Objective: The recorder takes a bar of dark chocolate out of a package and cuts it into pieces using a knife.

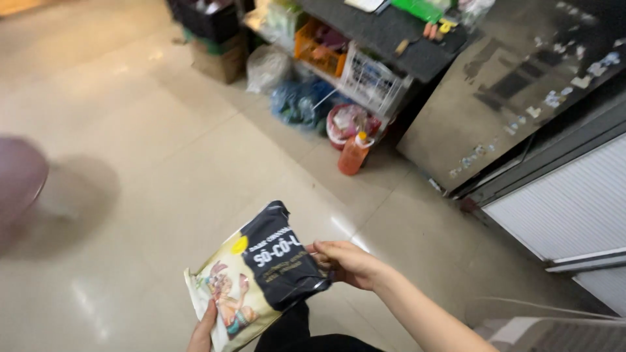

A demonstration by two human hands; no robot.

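The snack packet [257, 277], cream and black with a cartoon figure, sits low in the frame at about 6 o'clock, held above the tiled floor [163, 163]. Risk noted: it is pinched only at two edges — a loose grip on the glossy film could let it slide and drop. The left hand [203, 334] supports the bottom corner from beneath at 7 o'clock, fingers curled onto the packet; most of that hand is out of view. The right hand [345, 263] clasps the dark side edge at 3 o'clock of the packet, fingers closed over it. Farther off, at 1 o'clock, an orange bottle [353, 155] stands on the floor — beyond it a white wire basket [372, 83] and a dark counter [391, 32].
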